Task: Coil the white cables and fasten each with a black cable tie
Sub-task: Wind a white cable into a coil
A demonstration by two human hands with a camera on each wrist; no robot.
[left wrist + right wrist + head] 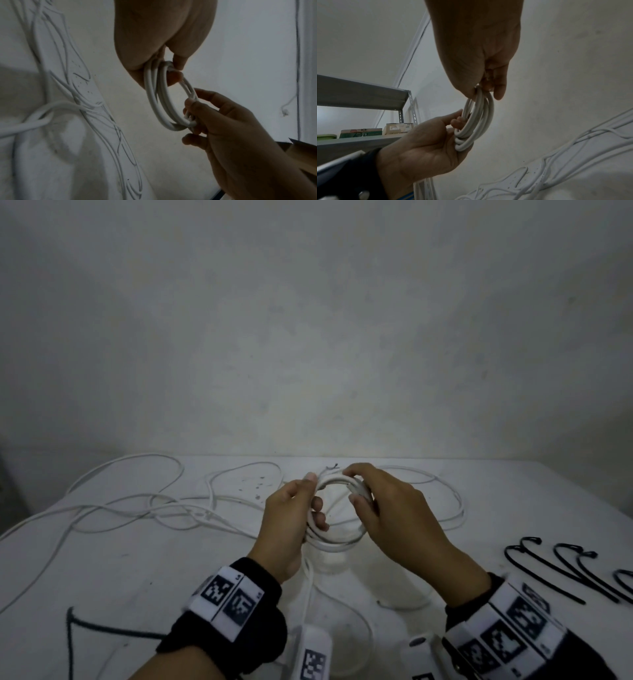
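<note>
A small coil of white cable (337, 545) is held up over the white table (137, 577) by both hands. My left hand (313, 498) grips its left side, thumb on top and fingers curled through the loop. My right hand (352, 487) pinches the top right of the coil between thumb and fingers. The left wrist view shows the coil (154, 105) held between the left hand (163, 63) and the right hand (193, 108). In the right wrist view the coil (481, 121) hangs between the right hand (483, 92) and the left hand (458, 132). Several black cable ties (561, 570) lie at the right.
Loose white cables (137, 508) sprawl across the left and back of the table. A cable tail (308, 587) trails from the coil toward me. Black marker lines (72, 631) mark the near left. A wall stands behind; a metal shelf (363, 94) carries boxes (399, 128).
</note>
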